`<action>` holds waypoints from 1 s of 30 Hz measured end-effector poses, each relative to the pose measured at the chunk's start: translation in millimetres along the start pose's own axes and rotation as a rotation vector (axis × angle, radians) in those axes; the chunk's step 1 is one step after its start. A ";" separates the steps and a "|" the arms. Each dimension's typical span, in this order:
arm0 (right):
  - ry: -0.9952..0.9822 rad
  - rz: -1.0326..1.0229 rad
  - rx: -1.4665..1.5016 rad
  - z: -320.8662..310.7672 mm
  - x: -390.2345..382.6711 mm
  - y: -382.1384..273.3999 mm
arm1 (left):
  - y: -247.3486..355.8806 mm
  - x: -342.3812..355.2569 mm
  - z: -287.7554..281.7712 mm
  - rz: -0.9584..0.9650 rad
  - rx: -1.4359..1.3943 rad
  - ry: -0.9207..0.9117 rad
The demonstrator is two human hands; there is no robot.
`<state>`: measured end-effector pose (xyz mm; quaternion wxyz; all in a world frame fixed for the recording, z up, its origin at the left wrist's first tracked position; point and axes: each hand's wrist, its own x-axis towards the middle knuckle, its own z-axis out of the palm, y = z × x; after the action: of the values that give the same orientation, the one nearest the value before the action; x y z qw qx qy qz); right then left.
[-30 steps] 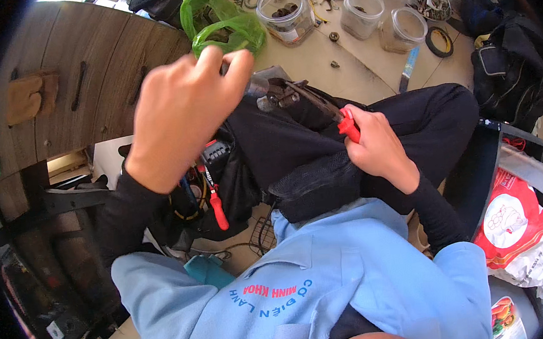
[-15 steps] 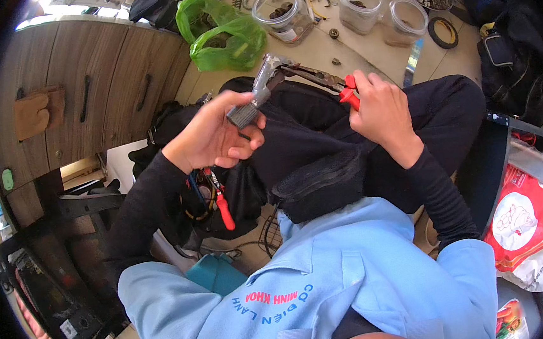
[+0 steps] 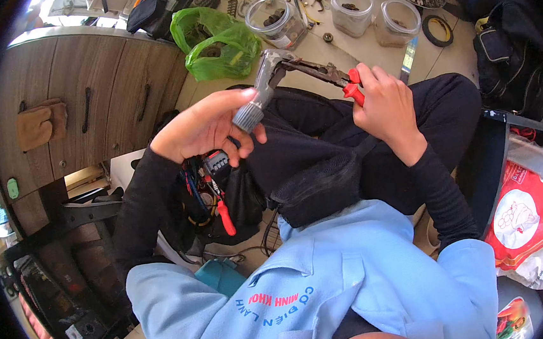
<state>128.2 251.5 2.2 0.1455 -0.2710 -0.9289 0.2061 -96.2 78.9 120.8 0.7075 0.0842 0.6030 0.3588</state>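
Note:
Above my lap, my left hand (image 3: 214, 126) holds a grey metal fitting (image 3: 263, 84) between thumb and fingers. The fitting is tube-like, with a ribbed round end (image 3: 248, 117) low by my fingers and a bent, shiny top; its exact kind cannot be told. My right hand (image 3: 388, 106) is wrapped round the red handles (image 3: 353, 86) of a pair of pliers. The dark jaws of the pliers (image 3: 321, 71) point left and meet the fitting's upper end. Whether the jaws grip it or only touch it is unclear.
Ahead on the tiled floor are a green plastic bag (image 3: 220, 46), clear tubs (image 3: 276, 22) of small parts, a roll of tape (image 3: 438, 31) and loose metal pieces. A tool bag with a red-handled tool (image 3: 225, 218) lies left of my lap. Wooden cabinets (image 3: 87, 95) line the left.
The fitting has tilted a little, its ribbed end shifting down and right. My left fingers have loosened and spread somewhat around it. The pliers stay at its top, slightly lower.

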 end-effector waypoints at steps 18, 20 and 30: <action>-0.265 0.068 0.998 -3.9 -7.3 -52.3 | -40.3 103.0 34.0 1.244 0.684 1.012; -0.377 0.055 1.144 -7.8 -11.0 -55.4 | -31.7 83.5 23.4 1.332 0.668 0.991; -1.192 0.188 1.541 -29.0 -33.2 -51.6 | 36.8 30.6 -41.8 2.266 1.424 1.134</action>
<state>143.3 202.0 46.1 -0.2276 -0.0261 -0.4358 0.8704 -148.9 111.3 106.0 -0.4696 0.6820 0.4540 0.3291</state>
